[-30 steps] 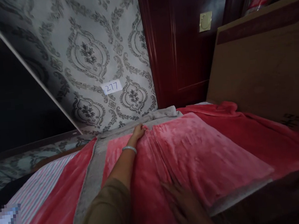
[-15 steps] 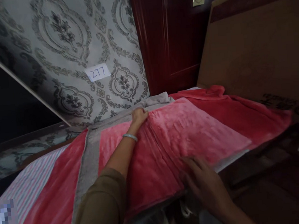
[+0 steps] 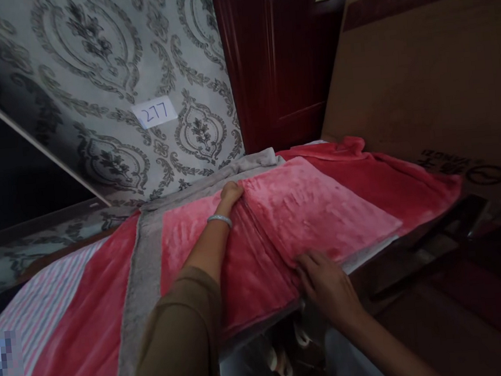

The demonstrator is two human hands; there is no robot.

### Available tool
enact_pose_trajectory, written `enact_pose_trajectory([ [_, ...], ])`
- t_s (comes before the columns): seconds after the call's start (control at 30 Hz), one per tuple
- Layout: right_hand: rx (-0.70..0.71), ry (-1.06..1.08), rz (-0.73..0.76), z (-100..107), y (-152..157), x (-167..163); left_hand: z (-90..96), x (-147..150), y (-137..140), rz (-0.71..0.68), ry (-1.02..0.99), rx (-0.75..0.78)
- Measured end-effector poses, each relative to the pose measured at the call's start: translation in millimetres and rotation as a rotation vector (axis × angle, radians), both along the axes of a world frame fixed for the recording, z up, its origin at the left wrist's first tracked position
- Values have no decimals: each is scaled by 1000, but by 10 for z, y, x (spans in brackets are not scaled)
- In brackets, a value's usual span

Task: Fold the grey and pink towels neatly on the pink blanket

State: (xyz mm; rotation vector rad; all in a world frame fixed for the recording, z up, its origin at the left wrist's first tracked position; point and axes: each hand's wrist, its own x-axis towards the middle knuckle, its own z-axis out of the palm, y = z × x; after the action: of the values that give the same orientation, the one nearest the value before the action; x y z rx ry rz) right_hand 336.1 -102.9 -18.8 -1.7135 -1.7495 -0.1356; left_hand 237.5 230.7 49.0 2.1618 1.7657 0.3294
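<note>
A plush blanket in pink, red and grey lies spread in front of me, with a raised crease running from its far side to its near edge. At the far end of that crease my left hand is closed on the fabric, a bracelet on its wrist. My right hand is at the near end of the same crease, fingers curled onto the blanket's near edge; the thumb is partly hidden.
Striped cloth shows at the left under the blanket. A large cardboard box stands at the right, beside a dark red door. Patterned wallpaper carries a paper marked 277. My shoes show below.
My right hand has gone from a blurred reach at the near edge to a curled grip on the crease. My left hand stays at the far end. The view has shifted slightly.
</note>
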Motion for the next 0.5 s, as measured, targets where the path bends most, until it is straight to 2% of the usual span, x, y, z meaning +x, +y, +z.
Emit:
enact_pose_trajectory([
  [0.27, -37, -55, 148, -36, -87, -21, -77, 30, 165, 29, -99, -7],
  [0.5, 156, 50, 79, -12, -51, 25, -74, 101, 331, 65, -187, -9],
])
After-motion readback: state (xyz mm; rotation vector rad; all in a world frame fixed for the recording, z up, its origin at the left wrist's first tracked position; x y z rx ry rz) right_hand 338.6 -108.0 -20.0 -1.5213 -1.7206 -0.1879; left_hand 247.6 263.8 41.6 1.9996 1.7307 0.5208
